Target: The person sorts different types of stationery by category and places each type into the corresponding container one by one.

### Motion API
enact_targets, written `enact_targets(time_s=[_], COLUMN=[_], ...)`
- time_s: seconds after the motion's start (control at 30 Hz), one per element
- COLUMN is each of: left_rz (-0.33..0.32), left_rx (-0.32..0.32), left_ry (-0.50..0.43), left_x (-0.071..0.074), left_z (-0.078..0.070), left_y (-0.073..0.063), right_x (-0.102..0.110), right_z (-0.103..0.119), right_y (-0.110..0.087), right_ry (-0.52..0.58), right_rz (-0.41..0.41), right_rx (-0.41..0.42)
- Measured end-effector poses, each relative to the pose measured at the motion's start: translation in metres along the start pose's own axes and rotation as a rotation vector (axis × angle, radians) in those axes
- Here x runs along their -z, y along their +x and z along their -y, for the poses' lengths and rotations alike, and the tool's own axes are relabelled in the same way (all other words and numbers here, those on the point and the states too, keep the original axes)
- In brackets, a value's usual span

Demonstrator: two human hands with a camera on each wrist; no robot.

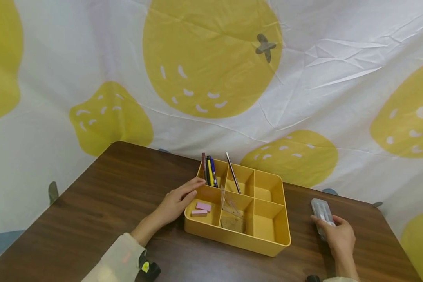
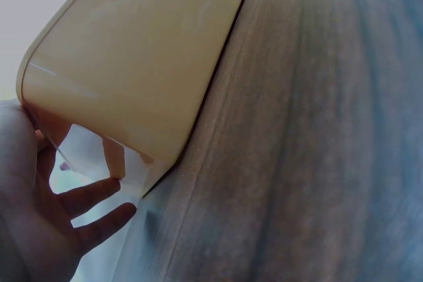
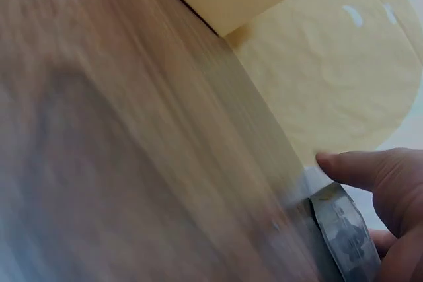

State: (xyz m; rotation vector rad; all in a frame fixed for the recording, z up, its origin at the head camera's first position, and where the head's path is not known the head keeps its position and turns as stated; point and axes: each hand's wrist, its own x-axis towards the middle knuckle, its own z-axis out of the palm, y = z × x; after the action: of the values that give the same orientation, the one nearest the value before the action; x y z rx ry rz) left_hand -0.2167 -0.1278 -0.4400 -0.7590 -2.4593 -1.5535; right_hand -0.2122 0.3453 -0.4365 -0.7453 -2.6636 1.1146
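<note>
A yellow six-compartment organizer box stands on the table. My left hand rests at its left rim; in the left wrist view the fingers lie loosely along the box's end. Inside are several pens, a pencil, two pink erasers and clear pieces like set squares with a brownish block. To the right of the box, my right hand grips a clear plastic case between thumb and fingers. Small pale contents show through the case; their kind is unclear.
The dark wood table reaches left and right of the box. A white cloth with yellow fruit print hangs right behind the table's back edge. The two right-hand compartments of the box show bare floors.
</note>
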Motion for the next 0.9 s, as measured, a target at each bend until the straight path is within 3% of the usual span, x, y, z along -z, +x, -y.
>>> enact_targets(time_s=[0.43, 0.9], left_rz=[-0.001, -0.006], left_rx=[-0.008, -0.024], left_ry=[0.002, 0.008], left_x=[0.0007, 0.0004], left_z=[0.0005, -0.0003], left_y=[-0.0002, -0.0011], right_x=[-0.0102, -0.0077], right_z=[-0.0031, 0.002], right_y=[-0.0012, -0.0032], right_ry=[-0.001, 0.013], right_rz=[-0.15, -0.148], right_rx=[0.028, 0.019])
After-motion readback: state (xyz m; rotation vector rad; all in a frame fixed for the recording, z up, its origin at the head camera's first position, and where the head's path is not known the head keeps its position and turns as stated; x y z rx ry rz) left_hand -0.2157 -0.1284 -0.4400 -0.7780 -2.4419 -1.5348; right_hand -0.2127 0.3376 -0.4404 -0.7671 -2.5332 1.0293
